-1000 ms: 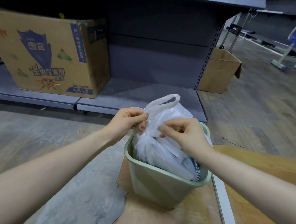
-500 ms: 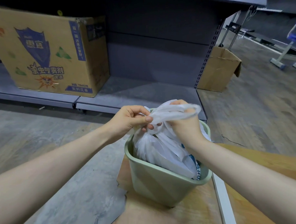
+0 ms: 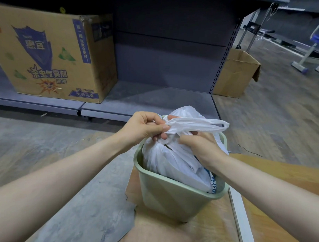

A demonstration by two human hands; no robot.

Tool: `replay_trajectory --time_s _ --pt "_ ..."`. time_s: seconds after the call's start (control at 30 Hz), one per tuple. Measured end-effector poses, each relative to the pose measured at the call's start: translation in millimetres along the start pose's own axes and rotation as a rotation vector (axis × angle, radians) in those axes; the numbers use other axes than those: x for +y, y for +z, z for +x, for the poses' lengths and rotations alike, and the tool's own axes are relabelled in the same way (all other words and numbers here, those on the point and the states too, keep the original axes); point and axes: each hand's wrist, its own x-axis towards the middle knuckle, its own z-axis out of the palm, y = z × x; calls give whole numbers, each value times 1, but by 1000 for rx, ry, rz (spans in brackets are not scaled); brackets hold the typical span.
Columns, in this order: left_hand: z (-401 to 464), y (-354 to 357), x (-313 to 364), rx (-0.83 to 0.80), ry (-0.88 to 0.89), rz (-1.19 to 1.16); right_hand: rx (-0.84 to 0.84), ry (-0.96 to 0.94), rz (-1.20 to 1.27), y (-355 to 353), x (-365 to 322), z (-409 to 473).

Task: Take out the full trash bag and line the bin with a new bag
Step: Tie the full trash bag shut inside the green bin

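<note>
A pale green plastic bin (image 3: pixel 173 198) stands on the floor in front of me, slightly tilted. Inside it sits a full white trash bag (image 3: pixel 172 162), bulging above the rim. My left hand (image 3: pixel 146 128) pinches one bag handle at the gathered neck. My right hand (image 3: pixel 201 146) grips the bag's neck from the right, with the other handle loop (image 3: pixel 205 123) stretched over it toward the right. Both hands meet above the bin's opening. No new bag is in view.
A large printed cardboard box (image 3: pixel 51 55) sits on the low grey shelf (image 3: pixel 145 101) behind the bin. A smaller brown box (image 3: pixel 234 73) stands on the floor at the shelf's right end. A wooden board (image 3: pixel 283 180) lies to the right under my arm.
My right hand dropped from the handle loop down to the bag's neck. The loop now stretches out to the right. My left hand kept pinching its handle and shifted slightly right.
</note>
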Motion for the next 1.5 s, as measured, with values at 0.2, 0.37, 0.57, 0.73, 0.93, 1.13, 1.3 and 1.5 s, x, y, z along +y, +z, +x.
replay_trajectory --time_s 0.2,0.37,0.57,0.73,0.93,1.13,1.3,1.5 --pt "7 -2 9 -78 -121 111 186 48 30 10 -2 5" --pt "8 -20 13 -194 -249 -22 177 -26 98 7 -7 9" --pt "8 -20 14 -99 -289 -71 28 58 -30 -2 -10 11" --pt "7 -14 14 11 -288 -85 -128 43 -183 -8 -21 10" --pt "2 -11 13 79 -243 -66 -174 -109 -385 -9 -28 19" --pt "-3 -8 15 88 -96 40 -19 -212 -505 2 -18 21" --pt "-7 -10 19 28 -15 79 222 -453 -637 8 1 22" --pt "-7 -15 13 -104 8 185 279 -817 -577 10 13 22"
